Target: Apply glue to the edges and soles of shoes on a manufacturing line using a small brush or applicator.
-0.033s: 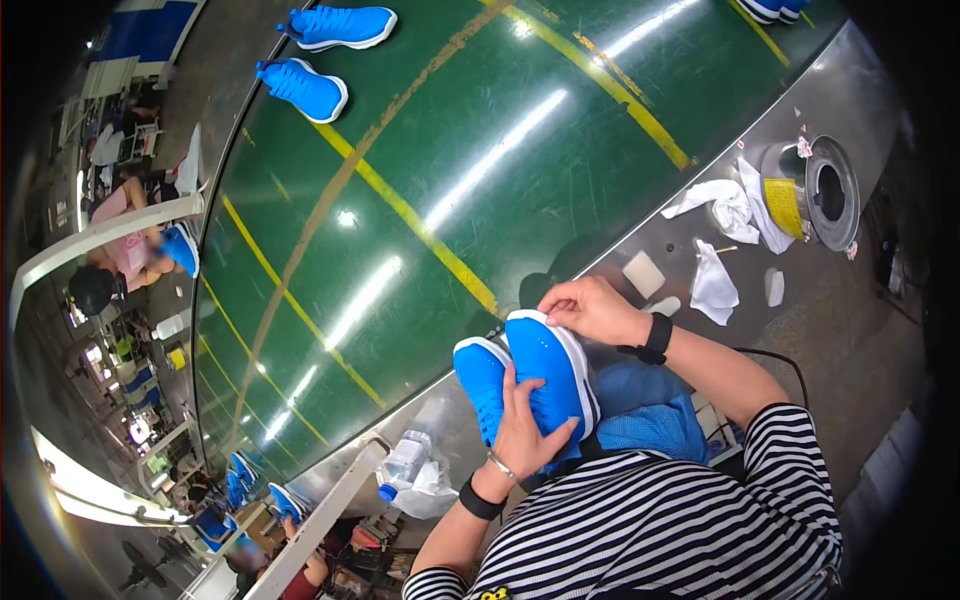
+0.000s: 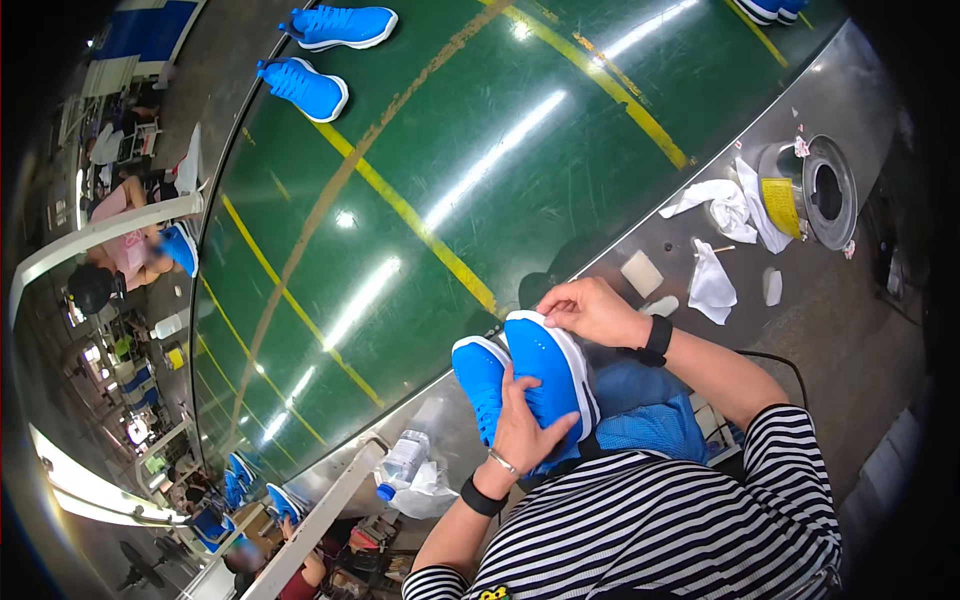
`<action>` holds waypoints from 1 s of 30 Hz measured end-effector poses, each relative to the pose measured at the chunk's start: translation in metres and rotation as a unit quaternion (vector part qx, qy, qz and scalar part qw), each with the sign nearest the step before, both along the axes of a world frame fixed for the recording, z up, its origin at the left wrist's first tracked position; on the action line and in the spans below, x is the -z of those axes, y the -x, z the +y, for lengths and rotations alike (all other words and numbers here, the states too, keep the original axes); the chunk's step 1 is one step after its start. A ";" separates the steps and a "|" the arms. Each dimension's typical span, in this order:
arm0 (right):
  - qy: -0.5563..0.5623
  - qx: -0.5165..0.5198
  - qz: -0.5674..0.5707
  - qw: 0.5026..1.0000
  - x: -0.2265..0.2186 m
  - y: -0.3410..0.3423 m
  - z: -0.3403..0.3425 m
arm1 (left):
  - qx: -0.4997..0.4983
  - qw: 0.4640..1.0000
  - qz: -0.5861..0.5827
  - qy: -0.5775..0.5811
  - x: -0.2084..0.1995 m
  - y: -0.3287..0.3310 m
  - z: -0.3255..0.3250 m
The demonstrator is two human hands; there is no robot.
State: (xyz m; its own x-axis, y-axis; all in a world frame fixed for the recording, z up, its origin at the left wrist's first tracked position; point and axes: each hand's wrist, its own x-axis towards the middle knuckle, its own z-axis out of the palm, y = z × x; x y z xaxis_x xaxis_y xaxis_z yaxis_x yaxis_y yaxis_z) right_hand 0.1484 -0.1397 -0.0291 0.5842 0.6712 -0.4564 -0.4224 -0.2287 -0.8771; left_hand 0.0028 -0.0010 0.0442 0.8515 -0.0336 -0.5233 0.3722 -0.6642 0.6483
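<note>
A pair of blue sneakers with white soles lies close to my body, toes pointing away. My left hand (image 2: 520, 425) is wrapped over the upper of the right sneaker (image 2: 548, 365), its thumb and fingers spread around the shoe. The left sneaker (image 2: 478, 375) rests against it, partly behind my fingers. At the toe of the right sneaker my right hand (image 2: 590, 312) makes a pinch, thumb touching the white sole edge. Whether a small thing sits between those fingertips is hidden. Beneath my right forearm is a blue cloth (image 2: 655, 425).
Along the metal ledge (image 2: 640, 235) lie white rags (image 2: 725, 205), a pale block (image 2: 641, 272) and a metal can (image 2: 825, 192). A plastic bottle (image 2: 407, 455) stands left. More blue sneakers (image 2: 345, 25) are on the green belt (image 2: 400, 170). Other people work at the left.
</note>
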 end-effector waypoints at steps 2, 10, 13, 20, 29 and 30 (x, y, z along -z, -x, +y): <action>-0.001 0.009 0.032 0.999 -0.005 0.001 0.000 | -0.080 0.997 0.000 -0.017 0.011 0.004 -0.003; -0.044 0.054 0.034 0.997 0.005 0.015 -0.004 | -0.125 0.992 0.020 -0.002 0.011 0.000 -0.008; -0.047 0.064 0.076 0.994 0.002 0.021 -0.003 | -0.121 0.993 0.006 0.003 0.013 0.002 -0.006; -0.084 0.173 0.142 0.971 0.004 0.038 0.005 | -0.089 0.994 -0.061 -0.026 0.021 0.006 -0.006; -0.059 0.244 0.143 0.957 -0.001 0.045 0.018 | -0.090 0.993 -0.077 -0.030 0.024 0.008 -0.006; -0.051 0.243 0.138 0.959 0.000 0.045 0.019 | -0.090 0.993 -0.076 -0.030 0.024 0.009 -0.006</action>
